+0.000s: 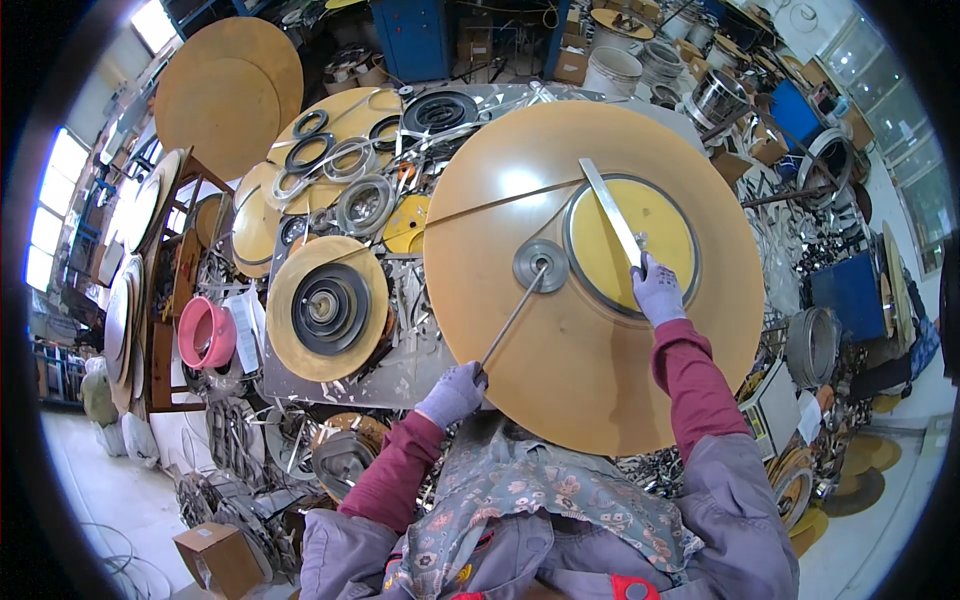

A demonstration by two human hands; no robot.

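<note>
A large tan round disc (pixel 500 360) lies in front of me. On its right half sits a yellow round plate (pixel 610 265) with a dark rim. My right hand (pixel 658 288), in a light purple glove, is closed on the lower end of a flat metal bar (pixel 608 208) that reaches across the yellow plate. Near the disc's front left edge, my gloved left hand (pixel 453 394) is wrapped round a thin metal rod (pixel 512 325). The rod's far end meets a small grey metal hub (pixel 528 268). A narrow dark strip (pixel 500 203) stretches leftward from the yellow plate.
Left of the disc, a smaller tan disc (pixel 285 315) carries a coil of dark strip (pixel 340 330). Rings and coils (pixel 366 204) crowd the grey table (pixel 410 375). A pink bucket (pixel 206 345) stands at the left. Metal scraps (pixel 760 250) are heaped on the right.
</note>
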